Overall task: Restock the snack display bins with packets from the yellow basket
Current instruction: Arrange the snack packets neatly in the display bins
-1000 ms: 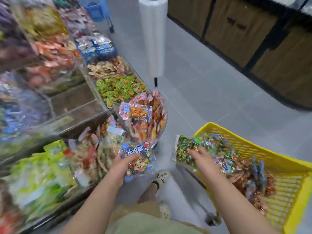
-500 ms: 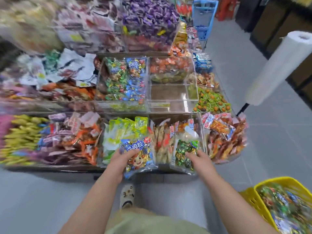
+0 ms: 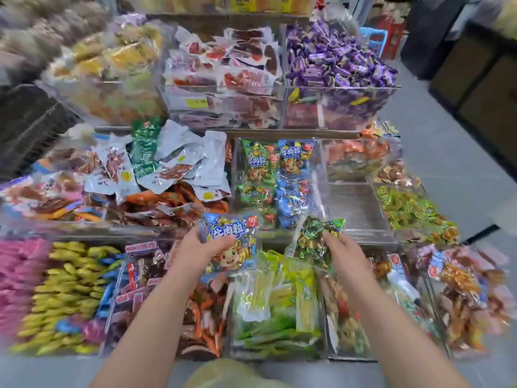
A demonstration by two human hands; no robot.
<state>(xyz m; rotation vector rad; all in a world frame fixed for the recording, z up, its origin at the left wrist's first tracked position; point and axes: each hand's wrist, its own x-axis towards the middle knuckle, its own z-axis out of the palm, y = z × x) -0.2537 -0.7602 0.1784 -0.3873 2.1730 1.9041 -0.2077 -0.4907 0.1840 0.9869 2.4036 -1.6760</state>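
Note:
My left hand grips a blue snack packet with a cartoon face. My right hand grips a green packet of foil-wrapped sweets. Both packets hang over the front row of clear bins, just in front of a middle-row bin that holds matching green packets on its left and blue packets on its right. The yellow basket is out of view.
Tiered clear bins full of snacks fill the display: purple sweets top right, white pouches middle left, yellow packets front left, light-green packs under my hands. One middle bin has a bare floor. Grey aisle floor runs to the right.
My view swung from the yellow basket to the display. Both hands carried their packets up and forward, from the front bins toward the middle-row bin. The basket dropped out of view.

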